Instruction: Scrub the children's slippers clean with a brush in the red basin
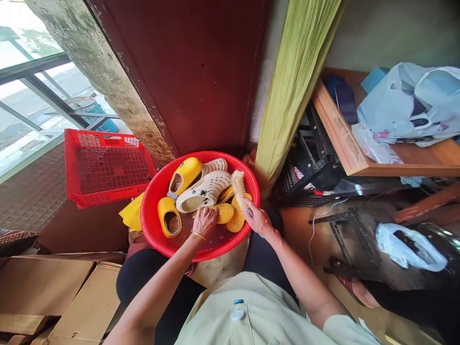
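A red basin (147,218) with dark water in its bottom holds yellow clogs (187,173) and beige clogs (210,188). My left hand (206,220) is closed on a yellow shoe (225,213), which lies sole up near the front of the basin. In my right hand (258,218) is a pale scrub brush (238,187), held by its lower end over the basin's right side. Beside the brush, another yellow sole (237,220) shows. My fingertips partly hide the held shoe.
A red crate (111,163) stands left of the basin, with cardboard boxes (43,292) nearer me. A green-draped post (287,91) rises behind right. At the right are a wooden drawer (359,163) with plastic bags (406,105) and another person's foot (362,293).
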{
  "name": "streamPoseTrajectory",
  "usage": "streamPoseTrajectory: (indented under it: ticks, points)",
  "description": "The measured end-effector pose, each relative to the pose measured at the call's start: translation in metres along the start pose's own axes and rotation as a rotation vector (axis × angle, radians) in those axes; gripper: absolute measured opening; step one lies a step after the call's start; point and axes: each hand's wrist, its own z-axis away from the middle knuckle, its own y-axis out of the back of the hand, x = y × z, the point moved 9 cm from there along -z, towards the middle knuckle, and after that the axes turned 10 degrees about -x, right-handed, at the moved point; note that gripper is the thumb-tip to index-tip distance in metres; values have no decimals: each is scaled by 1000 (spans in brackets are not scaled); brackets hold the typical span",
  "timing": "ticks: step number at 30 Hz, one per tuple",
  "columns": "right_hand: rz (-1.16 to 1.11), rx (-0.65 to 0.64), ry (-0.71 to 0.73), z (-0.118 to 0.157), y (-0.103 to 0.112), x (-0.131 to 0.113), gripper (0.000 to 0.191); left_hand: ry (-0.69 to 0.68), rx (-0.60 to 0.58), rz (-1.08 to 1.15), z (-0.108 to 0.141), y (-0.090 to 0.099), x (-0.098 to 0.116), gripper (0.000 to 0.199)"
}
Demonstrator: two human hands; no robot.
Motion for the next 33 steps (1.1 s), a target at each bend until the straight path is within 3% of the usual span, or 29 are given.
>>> streamPoseTrajectory:
  ticks: [5, 8, 11, 16, 20, 23, 26, 29, 33]
  points:
    - [-8, 32, 19, -2, -1, 0, 56, 27, 7, 328, 3, 26, -39, 39]
    - [2, -2, -9, -5, -4, 0, 56, 39, -59, 761, 10, 27, -57, 38]
    - [-73, -29, -25, -7, -11, -5, 56, 68, -70, 1227, 25, 22, -62, 45]
    - [-304, -27, 127, -6, -33, -39, 54, 191, 145, 1656, 55, 21, -88, 55]
    - [-279, -45, 209, -11, -50, -90, 54, 318, 280, 1884, 63, 12, -113, 67]
    - [-100, -136, 288, -22, -55, -141, 55, 382, 406, 1869, 61, 4, -123, 71]
    - [193, -299, 292, -37, -52, -170, 54, 433, 586, 1586, 67, 7, -133, 68]
    - [390, -390, 252, -50, -36, -164, 53, 424, 661, 1224, 72, 18, -135, 57]
    - [479, -421, 195, -49, -20, -125, 52, 456, 572, 961, 71, 18, -134, 44]
